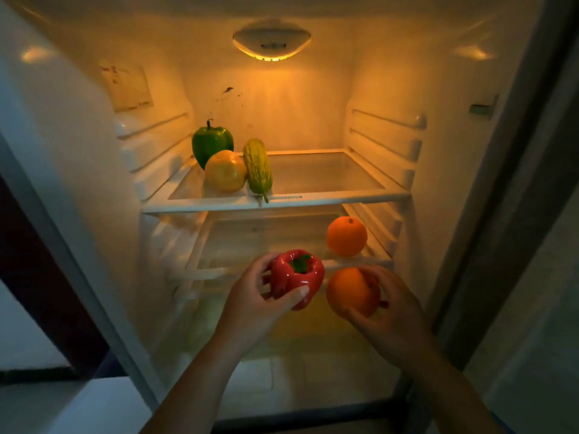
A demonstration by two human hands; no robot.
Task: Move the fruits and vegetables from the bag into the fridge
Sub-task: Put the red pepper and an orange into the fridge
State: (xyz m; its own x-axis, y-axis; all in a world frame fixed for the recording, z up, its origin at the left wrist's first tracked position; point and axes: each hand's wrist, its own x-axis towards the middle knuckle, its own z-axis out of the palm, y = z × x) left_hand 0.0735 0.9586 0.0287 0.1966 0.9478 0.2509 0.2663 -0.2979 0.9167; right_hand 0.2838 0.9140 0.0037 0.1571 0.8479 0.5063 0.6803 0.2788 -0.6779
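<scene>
My left hand (250,296) grips a red bell pepper (297,275) in front of the open fridge, level with the lower glass shelf (219,269). Beside it, my right hand (388,305) holds an orange (351,291). A second orange (346,235) sits at the right of that lower shelf. On the upper shelf (329,195), at its left, stand a green bell pepper (211,142), a yellow round fruit (225,175) and a green bitter gourd (258,167). The bag is out of view.
The fridge light (272,42) glows at the top. Ribbed shelf rails (385,142) line both side walls. The fridge's right frame (513,183) and left door edge (62,245) bound the opening. The right half of the upper shelf holds nothing.
</scene>
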